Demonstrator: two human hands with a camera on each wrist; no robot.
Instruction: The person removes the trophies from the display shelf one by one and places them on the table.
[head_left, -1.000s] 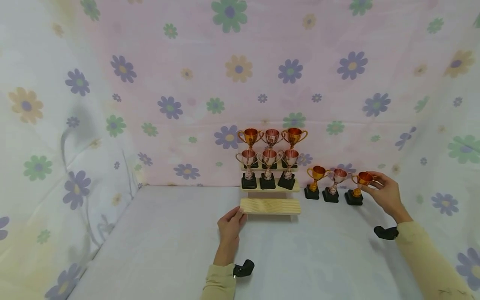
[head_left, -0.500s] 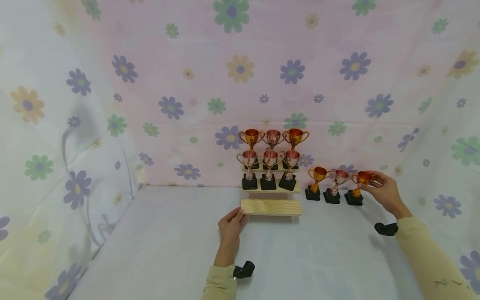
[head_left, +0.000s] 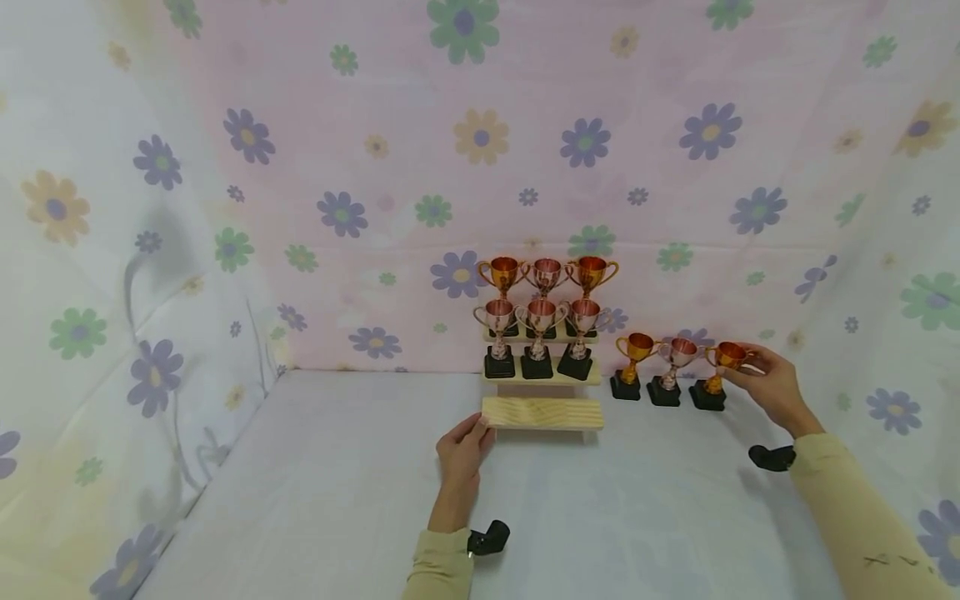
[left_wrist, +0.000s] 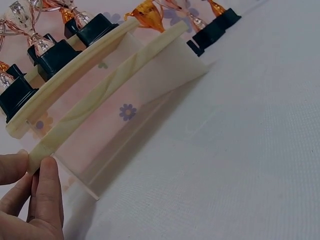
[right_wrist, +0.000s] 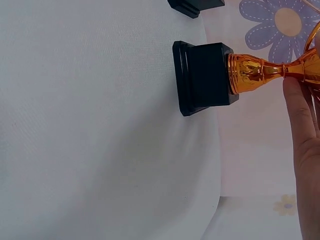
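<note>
A flowered cloth (head_left: 480, 167) hangs behind and to both sides of the scene, and a pale grey counter (head_left: 360, 500) spreads beneath it. On the counter stands a stepped wooden stand (head_left: 542, 412) with three tiers. Its top step carries three small trophies (head_left: 547, 275) and the middle step carries three more (head_left: 538, 321), each on a black base; the lowest step is bare wood.

To the right of the stand, three more trophies stand in a row on the counter, just beside one another: a gold one (head_left: 630, 367), a silvery pink one (head_left: 671, 371), and the outermost orange trophy (head_left: 716, 375).

The left hand (head_left: 459, 454) rests on the counter at the left end of the lowest step. The left wrist view shows its thumb and fingertips (left_wrist: 47, 172) pinching the corner of that plank, with the fingers lightly bent.

The right hand (head_left: 768, 383) reaches in from the right and holds the orange trophy at its cup. Its fingers are curved around the bowl, and in the right wrist view one finger (right_wrist: 300, 130) lies along the stem beside the cup. The trophy's black base (right_wrist: 205, 77) appears to sit on the counter, upright, at the right end of the row.

Both arms wear pale yellow sleeves (head_left: 862, 517).
</note>
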